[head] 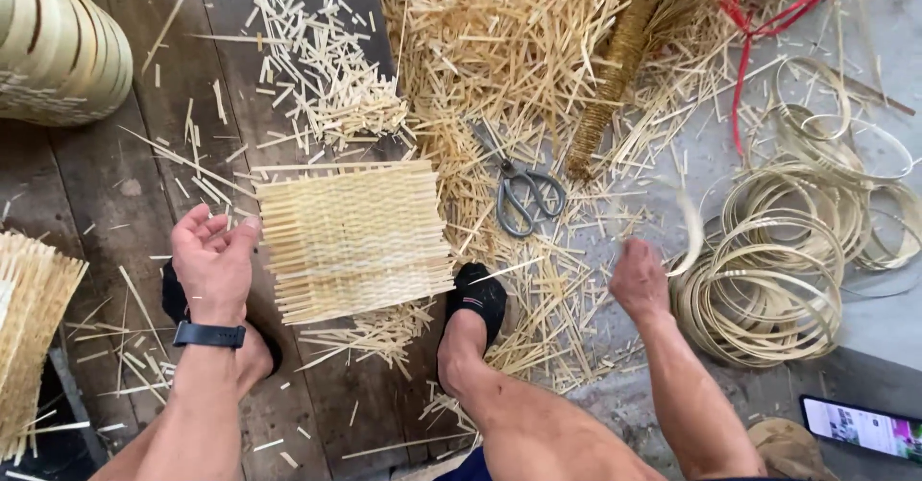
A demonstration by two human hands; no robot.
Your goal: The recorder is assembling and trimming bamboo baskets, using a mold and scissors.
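A square woven bamboo mat lies on the dark wooden floor between my feet. My left hand is just left of its edge, palm up, fingers apart, thumb near the mat's upper left corner; a black watch sits on that wrist. My right hand is closed on a thin bamboo strip that curves up and to the right, blurred by motion. The strip runs toward coils of bamboo strips on the right.
Grey scissors lie among heaps of bamboo offcuts. A wrapped broom-like bundle and red cord lie at the top. Woven baskets stand at top left and left. A phone rests bottom right.
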